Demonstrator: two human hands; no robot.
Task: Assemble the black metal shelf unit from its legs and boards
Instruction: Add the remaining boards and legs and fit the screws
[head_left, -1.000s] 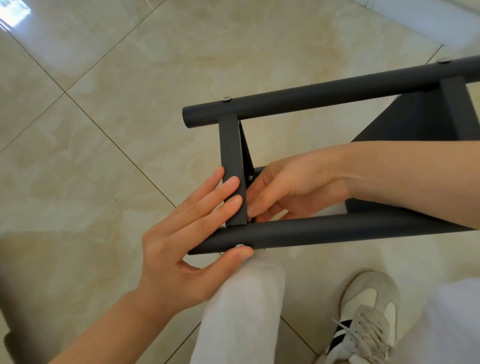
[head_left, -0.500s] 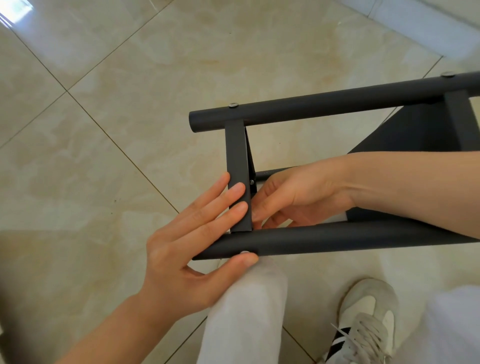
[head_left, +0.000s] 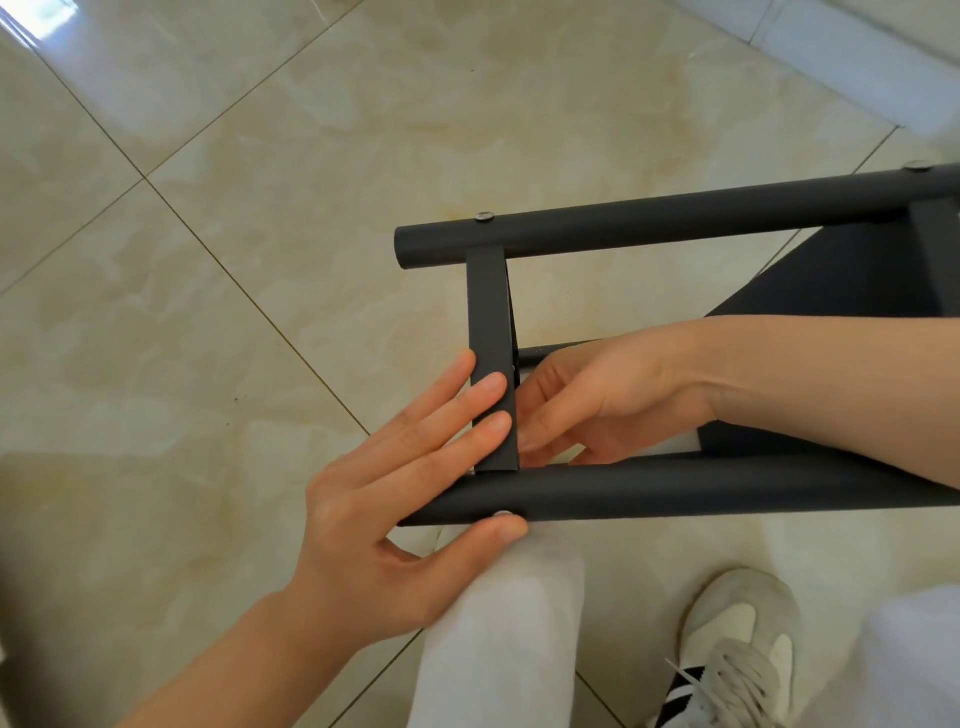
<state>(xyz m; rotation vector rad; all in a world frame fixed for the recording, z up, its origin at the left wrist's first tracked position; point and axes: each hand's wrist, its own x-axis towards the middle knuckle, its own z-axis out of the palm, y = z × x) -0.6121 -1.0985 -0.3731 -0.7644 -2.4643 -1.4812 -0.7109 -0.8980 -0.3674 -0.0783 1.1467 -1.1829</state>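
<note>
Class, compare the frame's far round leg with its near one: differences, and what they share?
No hand touches the far leg; the left hand presses the near leg, thumb beside its screw. The far leg's left end shows whole; the near leg's is hidden behind that hand. Two screw heads show on the far leg, one on the near. Both are black round tubes joined by the flat crossbar.

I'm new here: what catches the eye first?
A black metal frame lies sideways mid-picture over a glossy beige tiled floor. The left hand lays straight fingers on its short crosspiece, thumb against the near tube; the right hand reaches in behind that crosspiece.
</note>
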